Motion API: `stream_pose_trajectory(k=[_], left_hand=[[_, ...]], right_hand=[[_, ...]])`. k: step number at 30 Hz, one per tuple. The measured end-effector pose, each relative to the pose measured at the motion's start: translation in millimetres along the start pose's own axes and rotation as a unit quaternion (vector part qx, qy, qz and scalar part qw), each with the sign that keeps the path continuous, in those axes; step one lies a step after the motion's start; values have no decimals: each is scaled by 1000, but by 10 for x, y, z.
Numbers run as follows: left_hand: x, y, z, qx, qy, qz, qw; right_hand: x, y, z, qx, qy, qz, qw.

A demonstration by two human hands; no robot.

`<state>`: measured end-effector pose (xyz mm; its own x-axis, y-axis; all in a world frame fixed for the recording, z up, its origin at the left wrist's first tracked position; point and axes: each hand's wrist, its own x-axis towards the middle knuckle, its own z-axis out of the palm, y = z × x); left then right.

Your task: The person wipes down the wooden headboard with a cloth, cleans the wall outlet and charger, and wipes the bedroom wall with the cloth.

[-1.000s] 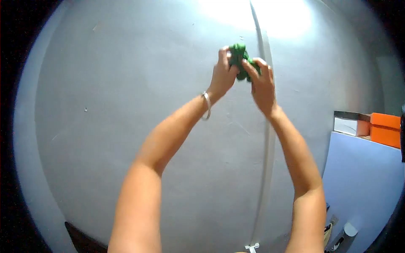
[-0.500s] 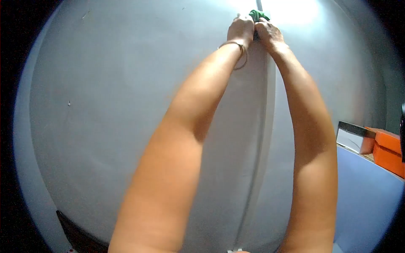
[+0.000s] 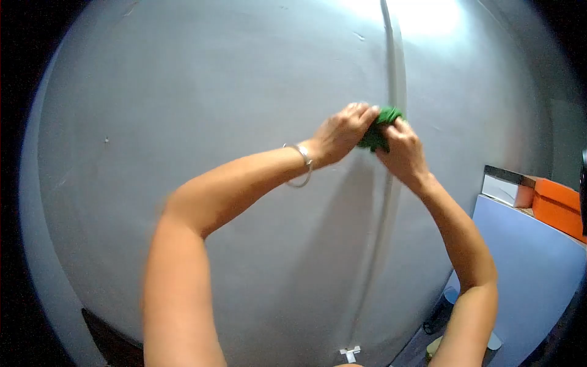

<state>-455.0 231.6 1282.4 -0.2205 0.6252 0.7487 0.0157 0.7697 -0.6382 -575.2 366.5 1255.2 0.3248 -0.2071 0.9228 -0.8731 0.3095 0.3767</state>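
Observation:
A bunched green cloth (image 3: 374, 138) is between my two hands, in front of a narrow vertical strip (image 3: 398, 73) on the grey wall. My left hand (image 3: 343, 131) closes on the cloth's left side, its fingertips slightly blurred. A bangle (image 3: 304, 156) hangs on my left wrist. On the right side of the cloth, my right hand (image 3: 403, 150) is closed with bent fingers. Part of the cloth is hidden by the fingers. Whether the cloth touches the strip, I cannot tell.
The grey wall (image 3: 202, 98) fills most of the view. At right, an orange box (image 3: 556, 208) and a white box (image 3: 501, 189) sit on a pale blue cabinet (image 3: 526, 263). A white fitting (image 3: 350, 353) is low at the strip's bottom. A dark edge (image 3: 110, 342) shows lower left.
Both hands have come down along the strip with the green cloth, from near the top of the view. My elbows are more bent, and more of the lower right area shows.

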Motion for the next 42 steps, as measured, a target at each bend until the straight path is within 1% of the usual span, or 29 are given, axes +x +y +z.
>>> stream_pose_trajectory(k=[1, 3, 4, 6, 7, 9, 10, 11, 12, 13, 15, 17, 18, 19, 21, 22, 23, 25, 26, 29, 30, 33, 34, 35, 36, 37, 39, 40, 42], left_hand=[[120, -86, -87, -2, 55, 9, 998], [314, -318, -207, 90, 33, 31, 995], [376, -385, -295, 116, 48, 51, 991], [389, -550, -331, 141, 46, 34, 988], [361, -617, -352, 165, 40, 16, 985], [254, -760, -532, 192, 17, 13, 981], [186, -843, -620, 227, 26, 22, 973], [132, -889, -759, 263, 37, 32, 964], [79, -947, -908, 245, 40, 12, 969], [34, -1162, -993, 290, 69, 39, 954], [-4, -1373, -1297, 342, 91, 13, 935], [-35, -1604, -1548, 361, 108, -13, 926], [-42, -1693, -1653, 363, 74, -46, 928], [-22, -1805, -1687, 369, 74, -46, 925], [64, -2066, -1699, 361, 140, -82, 918], [136, -2126, -1711, 397, 112, -103, 905], [223, -2173, -1695, 397, 114, -104, 905], [472, -2201, -1593, 344, 110, -171, 917], [600, -2198, -1545, 313, 94, -173, 929], [878, -1942, -1265, 277, 26, -182, 943], [875, -1823, -1110, 272, 40, -170, 946], [764, -1458, -639, 317, 75, -85, 942], [615, -1244, -549, 322, 76, -85, 940], [443, -1024, -493, 329, 78, -84, 937], [255, -895, -475, 303, 119, -57, 944], [53, -778, -460, 275, 158, -28, 948], [-334, -632, -543, 209, 153, -34, 965], [-552, -571, -669, 185, 126, -45, 974], [-940, -545, -887, 200, 118, -78, 970]], right_hand=[[154, -6, -4, -32, 41, 19, 998], [469, -3, -15, -35, 68, 70, 995], [595, -32, 30, -36, 73, 67, 994], [751, -66, 258, 5, 76, 107, 991], [848, -72, 456, 35, 45, 134, 989], [1011, -346, 624, 110, 54, 133, 983], [1103, -468, 705, 75, 52, 128, 988], [1219, -566, 755, 95, 79, 81, 989], [1357, -634, 785, 98, 68, 66, 991], [1514, -760, 761, 101, 57, 52, 992], [1923, -963, 869, 48, 95, 37, 994], [2305, -1179, 876, 36, 70, 30, 996], [2459, -1286, 916, 2, 102, 18, 995], [2634, -1336, 979, -38, 124, 5, 992], [2937, -1371, 915, -87, 75, -2, 993], [3039, -1332, 899, -88, 79, 4, 993], [3145, -1266, 858, -96, 45, 14, 994], [3238, -1082, 803, -42, 15, 54, 998], [3292, -932, 836, -78, 34, 63, 994], [3174, -406, 761, -82, 21, 76, 994], [3018, -277, 688, -33, -10, 76, 997], [2325, -65, 583, -16, 14, 71, 997], [2103, -27, 582, 9, -6, 55, 998], [1838, -52, 619, 1, 23, 31, 999], [1649, -131, 650, 15, 13, 27, 999], [1485, -149, 738, 7, 38, -12, 999], [1269, -497, 775, -10, 47, -18, 999], [1203, -707, 751, 4, 51, -51, 997], [1165, -1059, 816, 16, 41, -98, 994]])
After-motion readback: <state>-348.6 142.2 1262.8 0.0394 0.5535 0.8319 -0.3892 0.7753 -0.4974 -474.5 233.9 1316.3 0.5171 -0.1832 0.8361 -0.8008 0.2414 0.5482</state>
